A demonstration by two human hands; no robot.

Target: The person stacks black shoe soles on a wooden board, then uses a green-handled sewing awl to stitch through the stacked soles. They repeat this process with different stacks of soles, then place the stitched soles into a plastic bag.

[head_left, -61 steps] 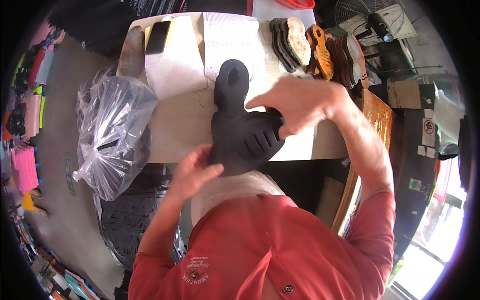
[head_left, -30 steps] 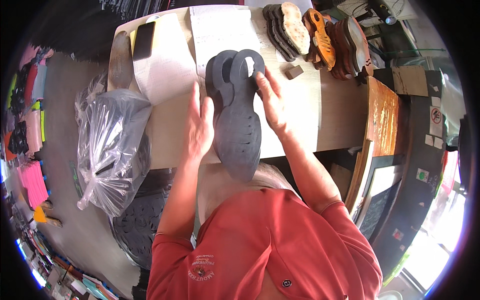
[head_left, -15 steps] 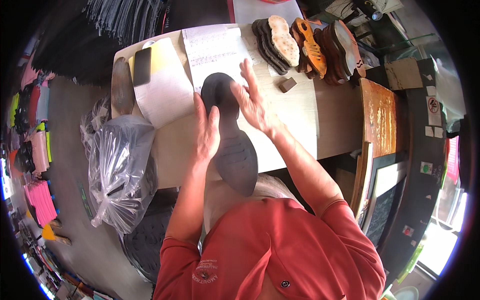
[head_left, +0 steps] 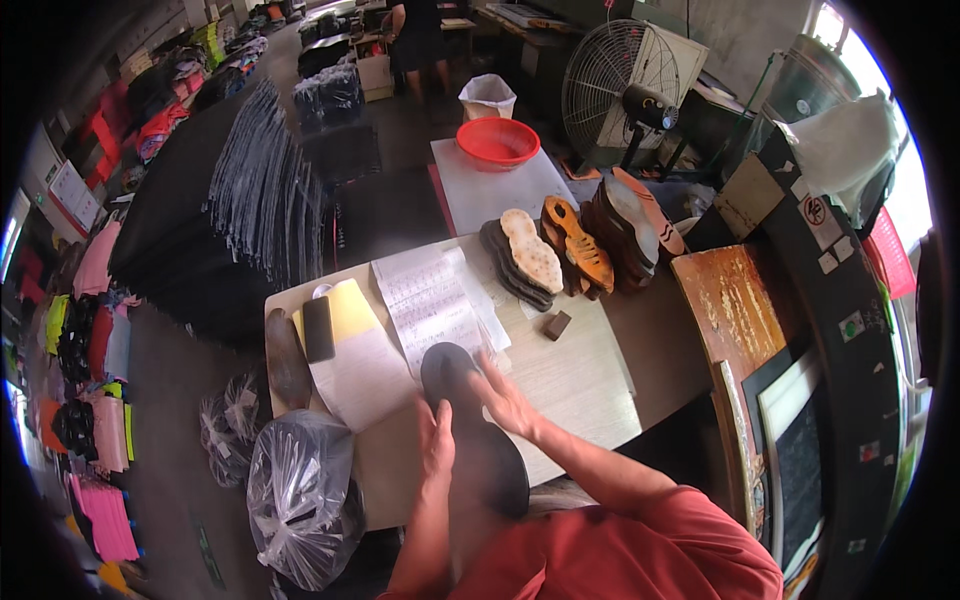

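Observation:
A black shoe sole lies lengthways in front of me, from my lap to over the near edge of the table. My left hand is along its left side, fingers stretched out and thumb apart. On the other side, my right hand reaches across the sole's upper right edge, its fingers extended and slightly blurred. Neither hand visibly wraps round the sole; whether the palms press on it I cannot tell. Handwritten sheets lie just beyond. A small brown block sits to the right.
Stacked sole-shaped pieces and orange cut-out pieces line the table's far right. A phone rests on papers at left, near a filled plastic bag. Beyond are a red basin, a fan and a standing person.
My view has tilted up, bringing the fan, basin and another person into sight. Both hands stay beside the sole, with the right hand's fingers lower and closer to its edge.

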